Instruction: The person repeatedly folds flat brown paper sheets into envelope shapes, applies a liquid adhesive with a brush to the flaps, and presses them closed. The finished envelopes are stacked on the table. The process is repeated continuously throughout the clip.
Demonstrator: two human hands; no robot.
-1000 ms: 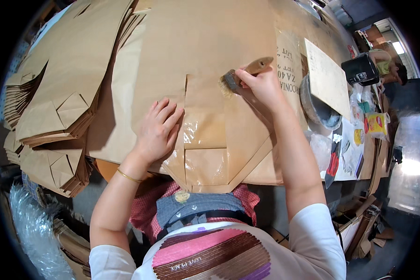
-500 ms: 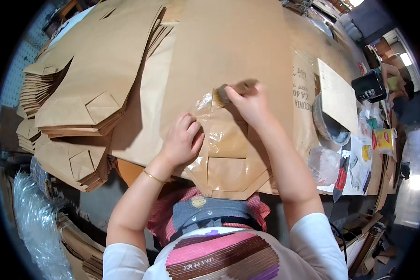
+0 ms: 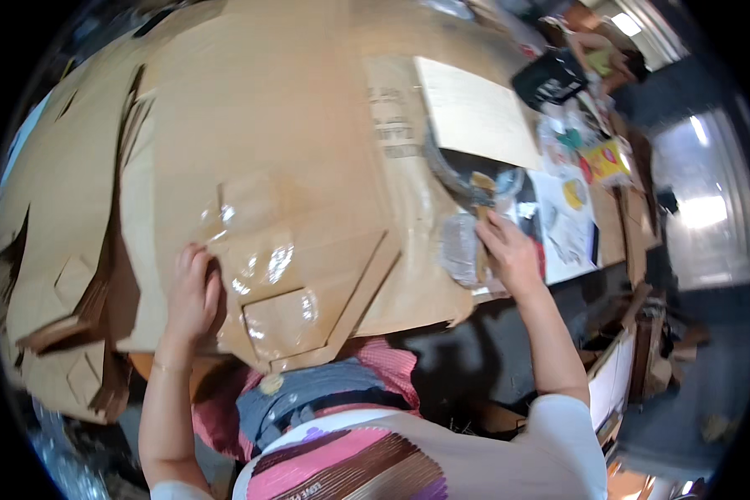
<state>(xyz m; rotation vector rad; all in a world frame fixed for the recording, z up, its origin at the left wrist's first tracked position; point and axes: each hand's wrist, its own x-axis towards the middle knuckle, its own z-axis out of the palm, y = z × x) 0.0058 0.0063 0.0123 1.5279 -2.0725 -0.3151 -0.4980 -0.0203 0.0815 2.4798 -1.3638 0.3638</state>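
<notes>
My right hand (image 3: 512, 257) grips the handle of a flat paste brush (image 3: 481, 198), bristles pointing away from me. The brush head is at the near side of a round bowl (image 3: 443, 173), partly covered by a pale board (image 3: 475, 112). Before me lies a brown paper bag (image 3: 346, 268) with its folded end toward me, glossy and wet in patches around the fold. My left hand (image 3: 195, 293) rests at the bag's left side, fingers loosely bent and thumb apart, with nothing seen in it.
Stacks of folded brown paper bags (image 3: 67, 208) lie at the left. A clear plastic tub (image 3: 460, 250) stands beside the bowl. Farther right are a yellow packet (image 3: 607, 162), white sheets (image 3: 562, 221) and a black container (image 3: 550, 79). Another person (image 3: 604, 62) is at the far right.
My right hand has carried the brush from the bag's wet fold rightward to the bowl. The view has swung right. My left hand still rests at the bag's left side.
</notes>
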